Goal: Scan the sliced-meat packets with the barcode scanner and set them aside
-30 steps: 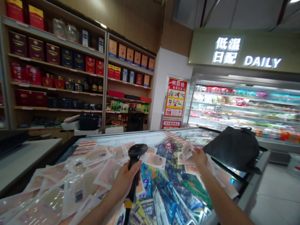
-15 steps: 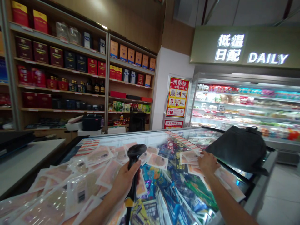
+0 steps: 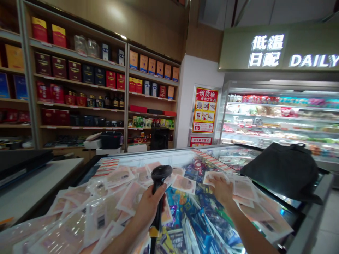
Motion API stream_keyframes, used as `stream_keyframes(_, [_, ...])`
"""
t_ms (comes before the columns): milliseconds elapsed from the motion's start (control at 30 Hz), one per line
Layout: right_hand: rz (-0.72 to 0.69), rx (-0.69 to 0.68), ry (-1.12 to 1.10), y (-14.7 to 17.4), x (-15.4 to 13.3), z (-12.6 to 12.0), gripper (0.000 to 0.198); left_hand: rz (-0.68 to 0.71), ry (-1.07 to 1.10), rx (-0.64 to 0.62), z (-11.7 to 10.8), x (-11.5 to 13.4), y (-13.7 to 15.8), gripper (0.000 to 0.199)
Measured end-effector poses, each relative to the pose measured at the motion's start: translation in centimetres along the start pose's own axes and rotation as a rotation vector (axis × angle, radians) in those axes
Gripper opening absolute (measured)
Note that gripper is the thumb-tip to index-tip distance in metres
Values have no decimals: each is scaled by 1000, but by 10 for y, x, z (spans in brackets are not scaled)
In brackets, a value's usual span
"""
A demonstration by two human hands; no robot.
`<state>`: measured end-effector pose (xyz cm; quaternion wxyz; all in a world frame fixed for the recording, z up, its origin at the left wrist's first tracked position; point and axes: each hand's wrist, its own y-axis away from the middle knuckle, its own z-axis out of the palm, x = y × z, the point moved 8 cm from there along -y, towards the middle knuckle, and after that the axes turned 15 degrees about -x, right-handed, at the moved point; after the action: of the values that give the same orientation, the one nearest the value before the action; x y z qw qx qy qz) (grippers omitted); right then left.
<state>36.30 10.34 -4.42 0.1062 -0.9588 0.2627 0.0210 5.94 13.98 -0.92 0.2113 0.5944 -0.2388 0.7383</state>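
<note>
My left hand [image 3: 153, 203] is wrapped round the handle of a black barcode scanner [image 3: 161, 171] with a yellow band low on its grip and a cable below. The scanner stands upright above the goods. My right hand [image 3: 221, 188] lies over a flat clear-and-white packet [image 3: 212, 174], fingers stretched and spread on it; the fingertips are partly blurred. More of these flat packets [image 3: 245, 187] with pinkish contents overlap just right of it. On the left, a large heap of similar packets [image 3: 106, 206], some with barcodes showing, reaches close to my left forearm.
Blue and other coloured bags [image 3: 203, 225] lie under the glass top of a chest freezer [image 3: 174, 152]. A black bag [image 3: 286, 173] rests on its right side. A white counter [image 3: 53, 176] stands left; stocked shelves [image 3: 79, 86] and a lit chiller [image 3: 278, 120] stand behind.
My right hand has moved left from the right-hand packets onto the packet nearer the middle, its fingers more spread. My left hand still holds the scanner. The view has turned slightly left.
</note>
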Motion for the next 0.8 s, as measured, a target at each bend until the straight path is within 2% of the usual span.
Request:
stream_keyframes(233, [120,-16,127,-10,40,0,35,3,25,24,-2,-4,-2,32])
stream_keyframes(367, [205,30,165,-9,48,-6,35,-9,7,27,-2,-5,-1,33])
stream_keyframes(433, [176,69,125,-8,34,-6,34,-5,-6,7,0,-4,-1,32])
stream_keyframes(500, [57,48,6,-8,4,1,34,4,-10,-17,2,-5,-2,32])
stream_keyframes(633, [-221,-145,-313,-8,-73,23,42,4,11,-9,2,-8,-1,32])
stream_keyframes(700, [-247,-177,-392,-7,-97,25,46,-4,8,-12,3,-9,0,32])
stream_keyframes(800, [-171,-149,-523,-8,-103,17,47,-24,-7,-24,7,-9,1,31])
